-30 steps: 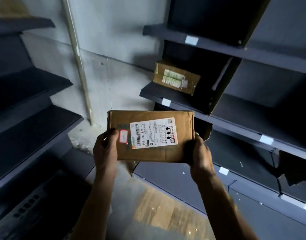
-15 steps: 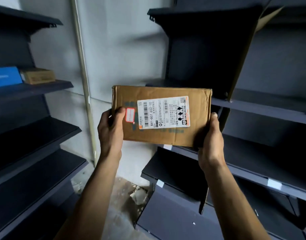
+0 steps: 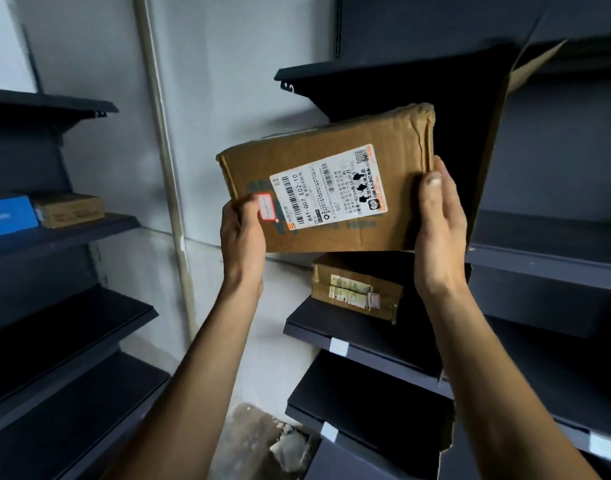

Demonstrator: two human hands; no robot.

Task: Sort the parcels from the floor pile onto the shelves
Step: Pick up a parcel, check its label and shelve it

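Observation:
A brown cardboard parcel [image 3: 297, 157] with a white shipping label is held up in front of the dark right shelf unit [image 3: 539, 268], tilted with its right end higher. My left hand [image 3: 243, 233] grips its lower left corner. My right hand [image 3: 439, 216] presses flat against its right end. A smaller brown parcel [image 3: 357, 287] with pale labels lies on the right unit's shelf just below the held one. A tall cardboard divider [image 3: 487, 150] stands on the shelf behind the parcel.
The left shelf unit [image 3: 65, 317] carries a blue box [image 3: 8, 216] and a small brown box [image 3: 70, 209]. A pale pipe [image 3: 165, 161] runs down the grey wall between the units. Crumpled debris [image 3: 286, 448] lies on the floor.
The parcel has risen and moved right toward the right shelves, tilting its right end upward. My view lifted from the floor to the upper shelves.

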